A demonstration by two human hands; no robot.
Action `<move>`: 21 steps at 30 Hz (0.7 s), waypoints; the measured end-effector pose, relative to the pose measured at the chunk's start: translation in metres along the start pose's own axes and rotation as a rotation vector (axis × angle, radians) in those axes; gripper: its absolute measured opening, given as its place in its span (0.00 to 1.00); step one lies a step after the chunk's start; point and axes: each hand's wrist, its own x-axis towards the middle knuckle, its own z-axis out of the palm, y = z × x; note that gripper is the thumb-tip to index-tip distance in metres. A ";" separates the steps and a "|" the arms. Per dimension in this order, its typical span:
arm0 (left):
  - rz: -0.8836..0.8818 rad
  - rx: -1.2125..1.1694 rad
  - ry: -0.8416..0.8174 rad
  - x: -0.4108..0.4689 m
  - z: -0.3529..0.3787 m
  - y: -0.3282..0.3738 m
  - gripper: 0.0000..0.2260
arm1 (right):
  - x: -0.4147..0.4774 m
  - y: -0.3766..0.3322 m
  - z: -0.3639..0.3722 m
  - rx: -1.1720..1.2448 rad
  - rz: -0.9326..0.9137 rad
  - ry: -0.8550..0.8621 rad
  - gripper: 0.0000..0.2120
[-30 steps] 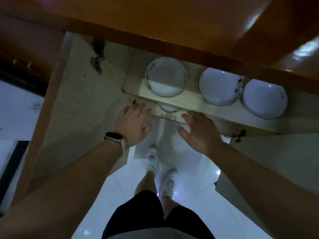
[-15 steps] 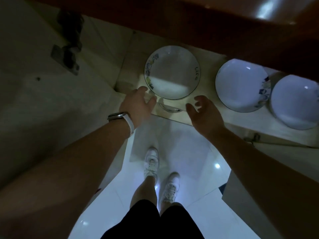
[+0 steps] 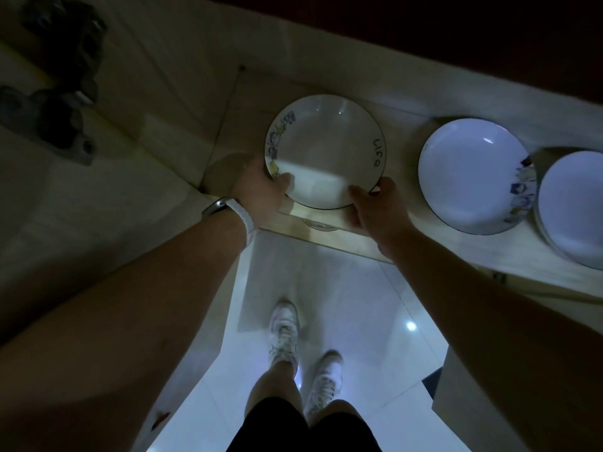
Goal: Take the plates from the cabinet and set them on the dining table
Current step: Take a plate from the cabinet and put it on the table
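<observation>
left plate (image 3: 326, 151) lies at the left end of the cabinet shelf (image 3: 404, 125), near the front edge. left hand (image 3: 257, 187) and right hand (image 3: 375, 207) each grip its near rim, thumb on top, one per side, probably to balance the lift. fingers beneath are hidden. middle plate (image 3: 473, 174) lies beside; right plate (image 3: 574, 207) is cut off. a round rim (image 3: 319, 226) below the shelf is unclear.

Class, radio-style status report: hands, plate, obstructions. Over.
Left hand, right hand grip left plate at near rim. Plate at shelf front. Middle plate, right plate clear of it.
</observation>
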 end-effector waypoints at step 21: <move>-0.147 -0.168 -0.192 -0.048 -0.036 0.006 0.21 | -0.042 0.000 -0.011 0.239 0.042 -0.089 0.25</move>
